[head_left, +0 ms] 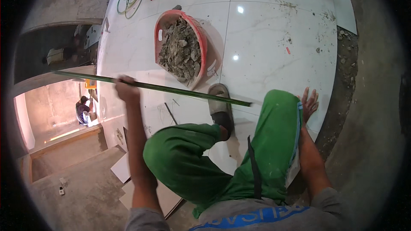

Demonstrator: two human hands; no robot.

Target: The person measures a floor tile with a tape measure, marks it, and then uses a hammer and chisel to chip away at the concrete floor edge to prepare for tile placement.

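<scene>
Your knee [279, 100] partly hides your right hand [310, 105], fingers spread, right of centre; your left hand [126, 90] grips a long green bar [188, 93], centre-left. White tiled floor [269, 38]; murky recess [32, 51] upper left.

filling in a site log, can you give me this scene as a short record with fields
left hand: closed around a long, thin green bar
bar position: slants across the view in front of the knees, left end higher in the picture
right hand: beside the right knee, fingers spread, seemingly resting on the tiled floor
floor state: large pale tiles, debris scattered on them
container: red tub beyond the bar, heaped with grey rubble
other person: far left, in a lit area
</scene>
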